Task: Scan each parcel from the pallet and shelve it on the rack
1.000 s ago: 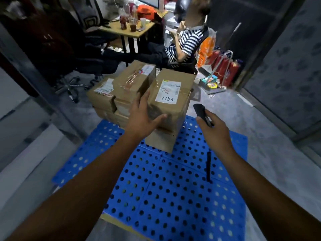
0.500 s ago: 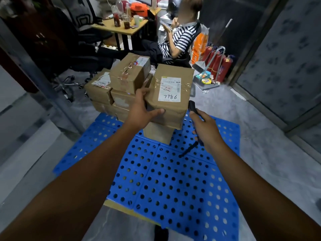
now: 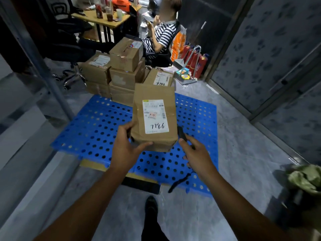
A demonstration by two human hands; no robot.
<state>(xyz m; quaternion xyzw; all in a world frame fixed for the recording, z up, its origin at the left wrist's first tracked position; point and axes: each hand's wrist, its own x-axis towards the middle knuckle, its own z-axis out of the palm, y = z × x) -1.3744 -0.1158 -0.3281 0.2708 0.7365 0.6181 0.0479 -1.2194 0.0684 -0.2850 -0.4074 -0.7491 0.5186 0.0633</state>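
Left hand (image 3: 126,147): thumb and fingers curled round the lower left corner of one brown cardboard parcel with a white label (image 3: 154,117), held upright over the blue perforated plastic pallet (image 3: 97,129).
Right hand (image 3: 197,153): grips one black handheld scanner (image 3: 181,134), just beside the parcel.
Stack: at least six brown cardboard boxes (image 3: 126,76) at the pallet's far end.

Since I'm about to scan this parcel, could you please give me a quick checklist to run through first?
1. Parcel secured: ok, left hand grips its lower left corner.
2. Label unobstructed and facing the camera: ok.
3. Scanner in hand: ok, right hand holds it.
4. Scanner aimed at Label: not ok, it sits low beside the Parcel's right edge.
5. Scan registered: cannot tell.
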